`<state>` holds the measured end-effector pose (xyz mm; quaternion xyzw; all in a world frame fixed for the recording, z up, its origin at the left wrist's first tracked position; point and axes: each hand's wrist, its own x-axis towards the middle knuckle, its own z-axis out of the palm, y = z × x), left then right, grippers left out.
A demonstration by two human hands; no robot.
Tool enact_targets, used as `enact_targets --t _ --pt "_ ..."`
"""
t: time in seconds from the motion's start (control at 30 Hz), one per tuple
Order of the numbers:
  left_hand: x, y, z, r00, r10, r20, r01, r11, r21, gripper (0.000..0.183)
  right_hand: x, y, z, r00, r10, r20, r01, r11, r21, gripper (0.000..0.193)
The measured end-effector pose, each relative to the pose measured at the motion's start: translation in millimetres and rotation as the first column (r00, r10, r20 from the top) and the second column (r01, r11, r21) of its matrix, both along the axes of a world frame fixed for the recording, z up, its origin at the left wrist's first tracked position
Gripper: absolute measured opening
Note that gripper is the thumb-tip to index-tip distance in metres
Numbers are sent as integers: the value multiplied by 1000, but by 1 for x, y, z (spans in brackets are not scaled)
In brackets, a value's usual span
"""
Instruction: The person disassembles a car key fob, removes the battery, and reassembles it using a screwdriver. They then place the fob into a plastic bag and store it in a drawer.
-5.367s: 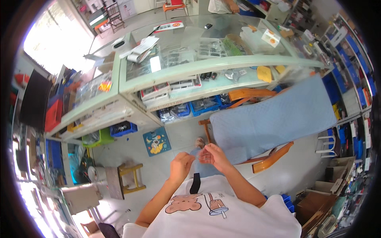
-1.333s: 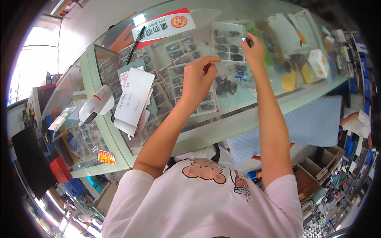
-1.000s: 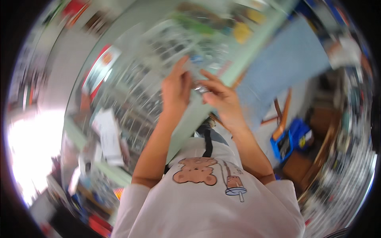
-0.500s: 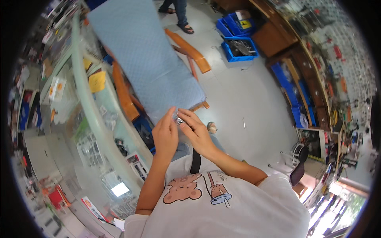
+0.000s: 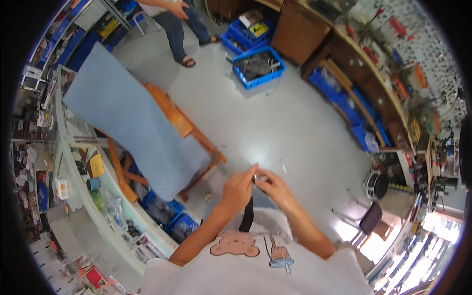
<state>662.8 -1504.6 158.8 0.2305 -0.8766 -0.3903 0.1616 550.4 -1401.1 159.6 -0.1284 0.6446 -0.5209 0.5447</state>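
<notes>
My left hand (image 5: 238, 190) and my right hand (image 5: 274, 187) meet in front of my waist, over the grey floor. Both sets of fingers are closed around a small, shiny, silver-and-dark object (image 5: 254, 178). Its kind is too small to make out, and the fingertips cover most of it. A black strap (image 5: 247, 215) hangs just below the hands, against my white shirt.
On the left, a wooden lounge chair with a blue pad (image 5: 132, 118) stands beside a curved glass counter (image 5: 101, 214). A blue crate (image 5: 259, 66) sits ahead, near another person's legs (image 5: 179, 34). Wooden shelving (image 5: 366, 83) lines the right, with a stool (image 5: 371, 216) below.
My view has turned, so the lounge chair sits farther left and more of the other person shows. My hands, still together around the small object, now appear over floor instead of the chair's end.
</notes>
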Motion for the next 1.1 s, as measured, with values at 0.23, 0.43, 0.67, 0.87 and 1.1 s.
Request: enact_targets --t 0.23,0.43,0.67,0.87,1.1 --pt "-89 7 -3 982 -190 -22 190 980 49 44 -52 9 -30 940 -340 -22 341 938 70 16" --pt "-140 -16 -21 989 -133 -61 141 976 166 37 -88 -18 -33 909 -415 -36 416 908 48 33" --pt "-186 -115 -27 999 1 44 -20 907 422 38 -163 -106 -41 970 -119 -212 108 992 -64 41" --pt "-222 -230 -33 970 233 67 -234 820 522 31 -202 -233 -9 866 139 -480 -159 987 -1 47" --pt "-237 -362 -32 791 611 -23 -270 383 884 24 -234 -375 -17 696 186 -694 -367 922 -122 42"
